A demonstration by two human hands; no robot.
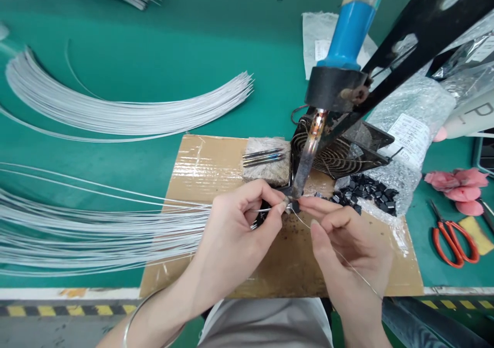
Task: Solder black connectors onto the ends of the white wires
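Observation:
My left hand [247, 232] pinches the end of a thin white wire just below the tip of a soldering iron [309, 157]. The iron has a blue handle and hangs tip down in a black holder. Close to its tip is a small black part [294, 206]. My right hand [347, 250] is on the right of the tip, with its fingers at the small black part and a thin solder wire [357, 272] running across the palm. Many white wires [177, 229] extend left from behind my left hand over the cardboard [297, 271].
A curved bundle of white wires [135, 117] lies at the back left. Behind the cardboard's right part stands a black fan [343, 155], near a pile of black parts [366, 192]. Red-handled scissors [455, 240], a yellow sponge [476, 235] and bubble wrap [415, 116] are at right.

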